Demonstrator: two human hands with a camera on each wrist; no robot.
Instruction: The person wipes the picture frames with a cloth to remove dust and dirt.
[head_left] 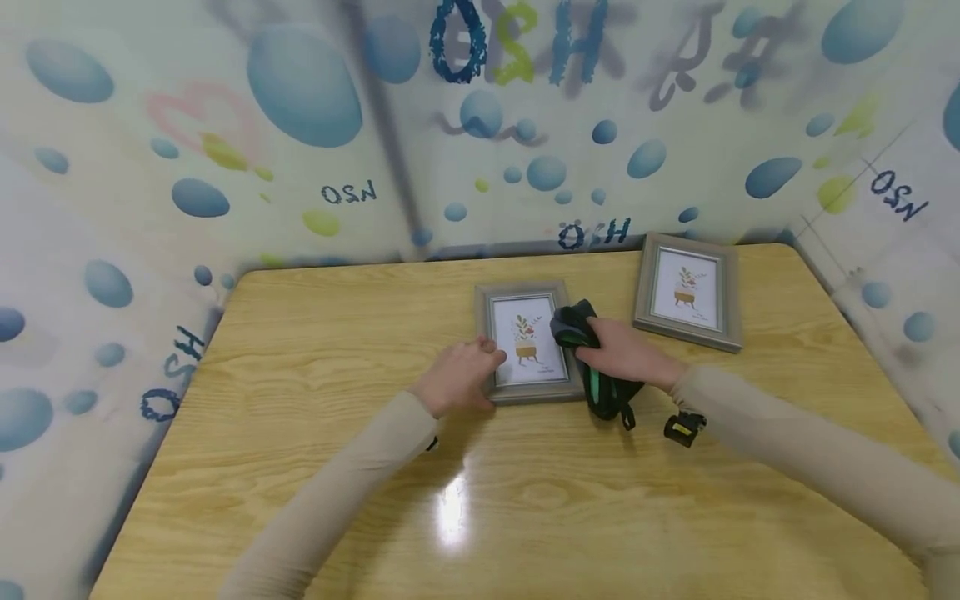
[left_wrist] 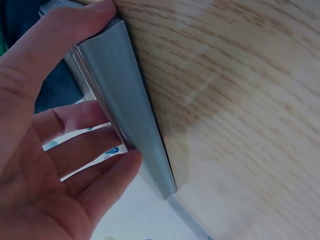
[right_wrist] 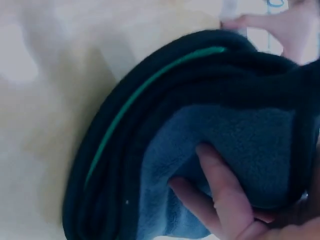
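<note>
Two tan sleeves [head_left: 337,500] come in closest, below the picture frame [head_left: 531,346], over a shiny, pale wood surface [head_left: 525,517]. A small black box [head_left: 681,429] with a yellow mark is at the right wrist, to the right of the picture frame and a bit nearer. The picture frame lies face up on the surface. It is gray, and its white picture shows a plant in a brown pot with legs. The left hand [head_left: 459,373] grips the near left corner of the picture frame, with its thumb at the corner and its fingers bent over the left side. The right hand [head_left: 628,352] holds a folded dark cloth [head_left: 611,396] tight, with green on it and a little loop at the end. The cloth hides some of the right side of the picture frame. Farther back, to the right of the picture frame and apart from it, a second frame [head_left: 686,292] lies face up with the same kind of picture. Behind the picture frame is a pale wall [head_left: 420,158] with blue drops, green spots and letters.
</note>
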